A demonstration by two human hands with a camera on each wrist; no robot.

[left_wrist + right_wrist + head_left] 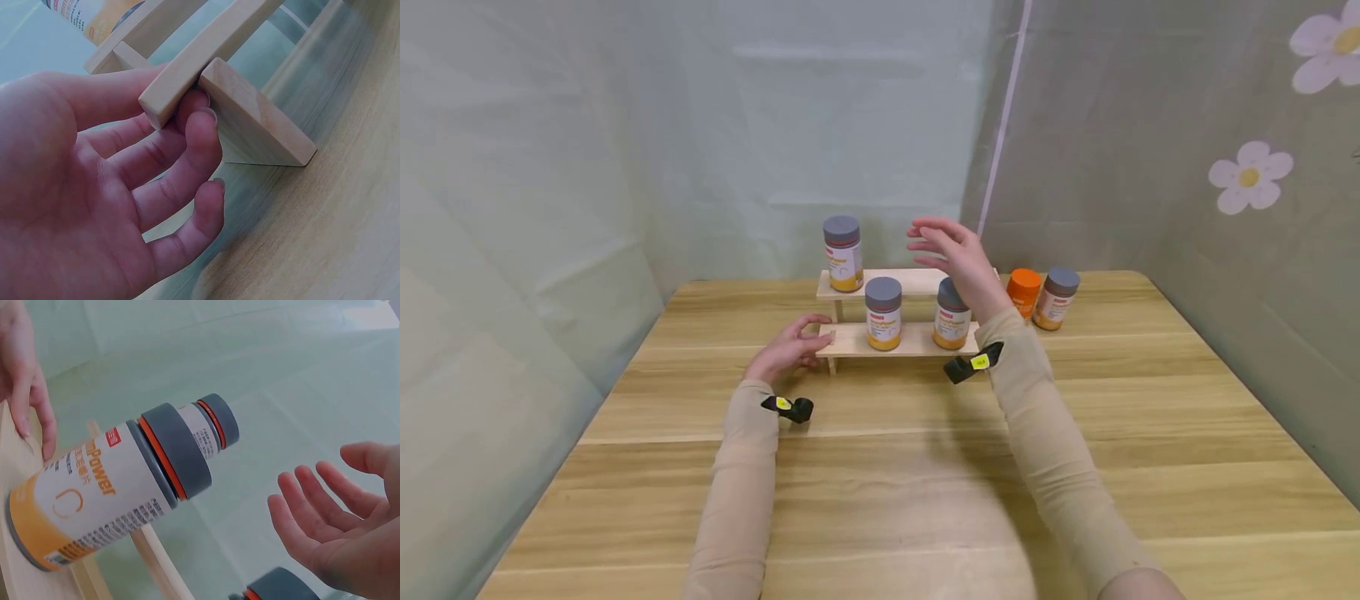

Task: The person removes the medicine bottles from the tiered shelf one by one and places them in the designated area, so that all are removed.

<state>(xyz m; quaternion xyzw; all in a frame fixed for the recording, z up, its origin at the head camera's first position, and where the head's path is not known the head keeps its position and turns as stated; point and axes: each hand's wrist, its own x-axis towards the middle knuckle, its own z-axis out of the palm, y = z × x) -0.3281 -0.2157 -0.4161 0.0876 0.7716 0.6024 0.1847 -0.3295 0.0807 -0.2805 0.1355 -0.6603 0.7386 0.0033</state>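
Observation:
A two-tier wooden display rack (846, 340) stands on the table. My left hand (786, 348) grips the left end of its lower board, with the thumb on top and curled fingers (203, 147) underneath. One grey-lidded supplement bottle (844, 260) stands at the left of the upper board. On the lower board are two more, a left bottle (883, 317) and a right bottle (951, 325), whose lid is partly hidden by my right hand (962, 265). That hand hovers above the rack's right side, holding nothing, its fingers (306, 512) loosely bent and apart from the bottles.
Right of the rack stand an orange bottle (1024, 287), partly hidden by my right arm, and another grey-lidded bottle (1057, 298). A wood-grain table (865, 483) extends in front. Behind it hangs a pale curtain (850, 125), with a flower-printed sheet (1112, 150) at the right.

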